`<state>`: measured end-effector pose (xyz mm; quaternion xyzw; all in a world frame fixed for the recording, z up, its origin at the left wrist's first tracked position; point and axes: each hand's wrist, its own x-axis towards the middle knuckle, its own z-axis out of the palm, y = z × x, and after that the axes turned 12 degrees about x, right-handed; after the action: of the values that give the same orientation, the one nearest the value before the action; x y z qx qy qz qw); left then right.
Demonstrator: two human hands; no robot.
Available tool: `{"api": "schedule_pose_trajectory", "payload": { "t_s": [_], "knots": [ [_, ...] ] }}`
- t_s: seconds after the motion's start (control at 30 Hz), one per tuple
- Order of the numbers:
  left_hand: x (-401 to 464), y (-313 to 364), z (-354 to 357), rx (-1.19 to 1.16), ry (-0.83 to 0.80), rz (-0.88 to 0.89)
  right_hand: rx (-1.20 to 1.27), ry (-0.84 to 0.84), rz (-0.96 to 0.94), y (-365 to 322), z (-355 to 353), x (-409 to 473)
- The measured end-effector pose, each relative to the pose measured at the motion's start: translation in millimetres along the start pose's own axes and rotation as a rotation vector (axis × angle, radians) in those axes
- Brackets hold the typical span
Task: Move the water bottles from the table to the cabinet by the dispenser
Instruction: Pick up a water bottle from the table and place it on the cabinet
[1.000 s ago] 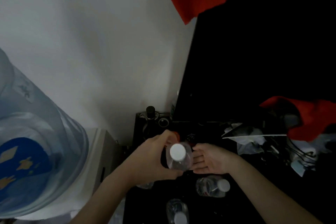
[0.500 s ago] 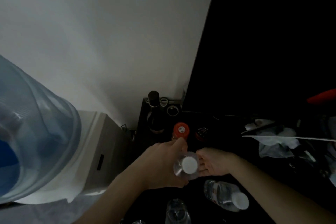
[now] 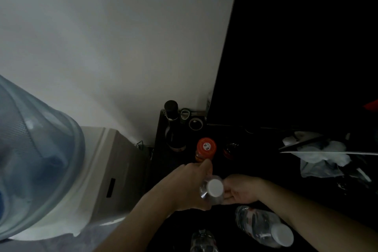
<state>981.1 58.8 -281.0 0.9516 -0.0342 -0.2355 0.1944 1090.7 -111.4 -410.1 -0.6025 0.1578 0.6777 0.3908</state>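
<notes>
Gripping a white-capped water bottle [image 3: 212, 189] with the left hand [image 3: 190, 187], fingers curling round its left side, cap pointing up at the camera. Pinching the same bottle from the right with the right hand [image 3: 240, 191], just above the dark cabinet top [image 3: 173, 161]. Sitting right behind: an orange-capped bottle [image 3: 206, 148] and a dark wine bottle [image 3: 172, 127]. Lying nearer on that dim surface: two more water bottles [image 3: 263, 226], one tipped on its side. Looming on the far left: the dispenser's big blue jug [image 3: 34, 155].
</notes>
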Motion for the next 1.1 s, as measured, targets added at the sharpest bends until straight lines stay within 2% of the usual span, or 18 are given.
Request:
{"api": "schedule_pose_trajectory", "payload": {
  "t_s": [0.17,0.23,0.33,0.47,0.63,0.87,0.97,1.1],
  "knots": [
    [12,3,3,0.047,-0.05,-0.035,-0.051,0.011,-0.035,1,-2,-4],
    [17,5,5,0.049,-0.073,-0.038,-0.285,0.092,-0.094,-2,1,-13],
    [23,11,2,0.053,-0.077,-0.031,-0.725,0.275,-0.289,-10,-3,-29],
    [26,14,1,0.022,-0.08,-0.041,-0.978,0.434,-0.43,-14,-5,-71],
    [22,17,2,-0.032,-0.076,-0.051,-1.077,0.632,-0.517,1,1,-117],
    [12,24,2,0.139,0.026,-0.103,-1.163,0.933,-0.682,10,25,-175],
    [8,30,4,0.212,0.042,-0.155,-1.091,0.991,-0.731,15,35,-191],
    [2,41,5,0.328,0.068,-0.203,-1.089,0.99,-0.755,17,47,-201]
  ]
}}
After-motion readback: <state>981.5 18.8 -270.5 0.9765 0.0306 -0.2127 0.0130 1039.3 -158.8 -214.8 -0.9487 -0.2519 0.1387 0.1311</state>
